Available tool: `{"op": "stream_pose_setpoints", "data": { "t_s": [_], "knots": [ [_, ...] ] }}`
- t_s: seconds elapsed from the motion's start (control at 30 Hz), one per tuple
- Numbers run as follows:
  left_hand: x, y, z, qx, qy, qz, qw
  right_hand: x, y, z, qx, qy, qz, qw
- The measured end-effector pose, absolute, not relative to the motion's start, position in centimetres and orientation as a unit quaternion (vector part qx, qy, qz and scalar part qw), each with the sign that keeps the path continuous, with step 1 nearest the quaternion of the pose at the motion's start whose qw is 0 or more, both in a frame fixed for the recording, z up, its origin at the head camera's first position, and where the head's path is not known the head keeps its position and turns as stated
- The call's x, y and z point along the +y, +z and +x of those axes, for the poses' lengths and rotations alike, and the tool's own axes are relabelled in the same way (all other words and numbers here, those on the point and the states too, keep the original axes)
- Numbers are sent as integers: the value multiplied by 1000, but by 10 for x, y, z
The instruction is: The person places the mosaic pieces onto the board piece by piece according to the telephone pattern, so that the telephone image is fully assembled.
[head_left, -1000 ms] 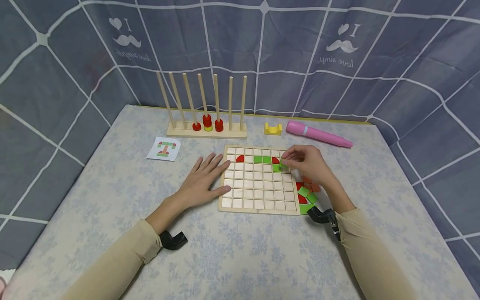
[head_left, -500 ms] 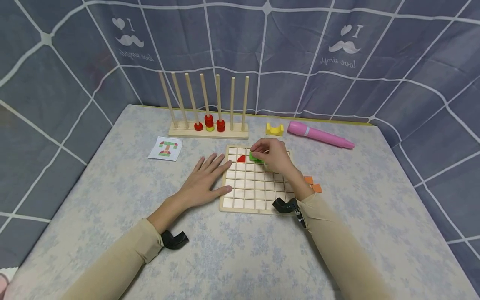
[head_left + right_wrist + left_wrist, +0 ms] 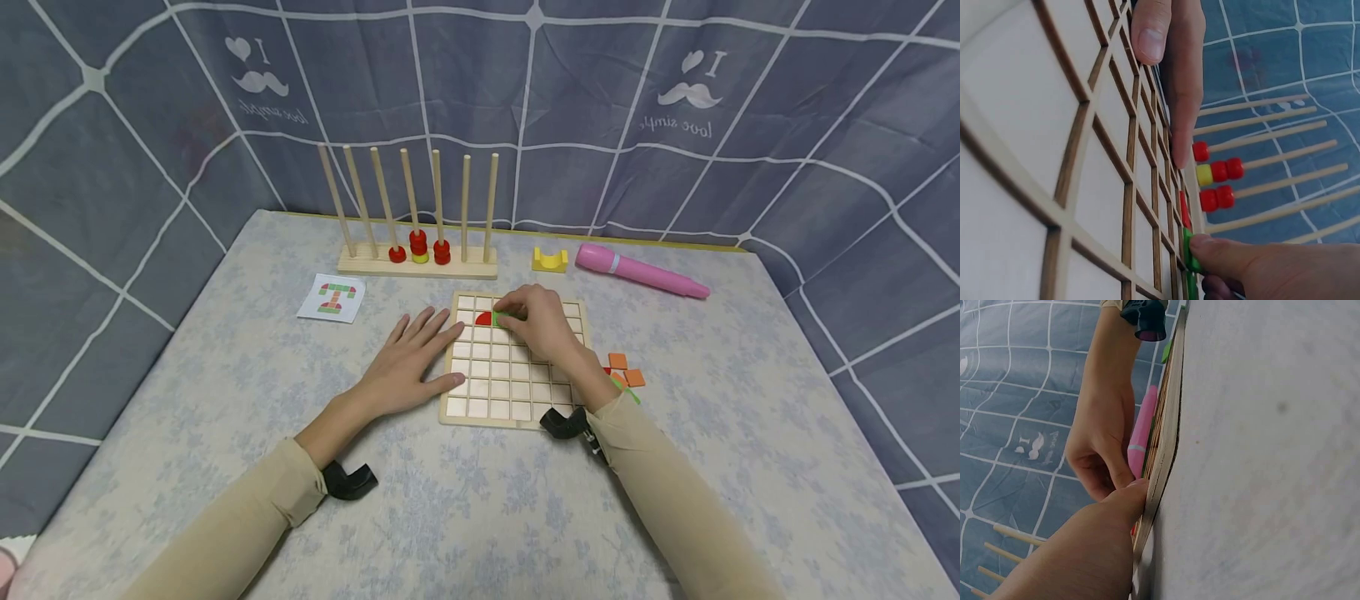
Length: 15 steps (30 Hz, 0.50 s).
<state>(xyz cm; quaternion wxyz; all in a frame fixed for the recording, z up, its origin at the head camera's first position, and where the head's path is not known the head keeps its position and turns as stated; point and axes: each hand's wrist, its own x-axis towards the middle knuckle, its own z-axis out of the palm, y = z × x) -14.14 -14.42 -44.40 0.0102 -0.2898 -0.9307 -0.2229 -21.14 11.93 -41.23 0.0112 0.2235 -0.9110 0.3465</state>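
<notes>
My left hand (image 3: 408, 362) lies spread at the left of the wooden grid board (image 3: 480, 390), thumb and fingertips over its edge. My right hand (image 3: 542, 321) reaches across the board and pinches a green square tile (image 3: 1187, 247) between thumb and fingers. That tile is at a cell in the second row from the back, right beside a red quarter-round tile (image 3: 483, 318). The right wrist view shows the thumb against the green tile, low at the grid. My right hand and forearm hide the tiles farther right on the board.
Loose orange tiles (image 3: 634, 377), with red and green ones, lie right of the board, partly behind my forearm. A picture card (image 3: 332, 298) lies at the back left. Behind stand a peg rack (image 3: 457, 268) with beads, a yellow block (image 3: 550, 260) and a pink marker-shaped object (image 3: 645, 273).
My right hand has moved left across the board, from its right edge to the cell beside the red tile, carrying the green tile. My left hand has stayed in place.
</notes>
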Motion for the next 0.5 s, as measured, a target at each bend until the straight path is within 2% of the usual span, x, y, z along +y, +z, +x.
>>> {"op": "stream_pose_setpoints", "data": {
  "t_s": [0.23,0.5],
  "knots": [
    [-144,-445,-142,-931,-223,-288,10,129,-403,-201,-918,287,273,-3],
    [-145,-446,-142,-930,-219,-293,17,180,-392,-182,-916,322,241,11]
  ]
}}
